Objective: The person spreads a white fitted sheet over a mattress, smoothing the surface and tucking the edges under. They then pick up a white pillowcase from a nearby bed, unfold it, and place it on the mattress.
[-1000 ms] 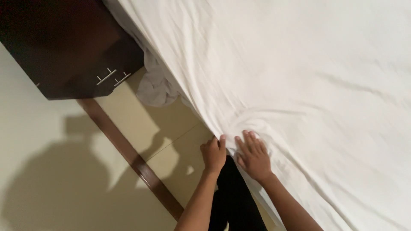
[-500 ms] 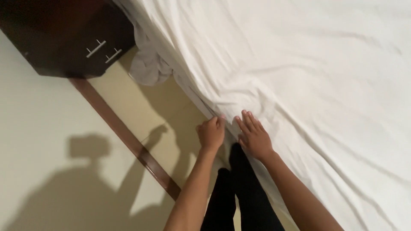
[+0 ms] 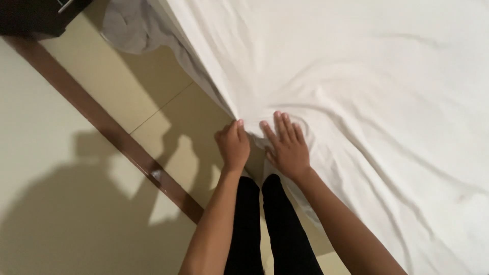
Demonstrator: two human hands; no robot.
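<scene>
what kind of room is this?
Most likely a bedroom, perhaps a hotel room: a bed with a white sheet that both hands work at its edge, a dark wooden cabinet beside it, and a wall with a dark baseboard.

You stand in a bedroom, home or hotel. A bed with a creased white sheet [image 3: 367, 102] fills the right side. Left of it, pale floor tiles [image 3: 117, 86] meet a dark wooden skirting strip [image 3: 107, 125] along a cream wall [image 3: 46, 168]. Far left, a corner of dark wooden furniture [image 3: 35, 15] with a metal handle shows.
</scene>
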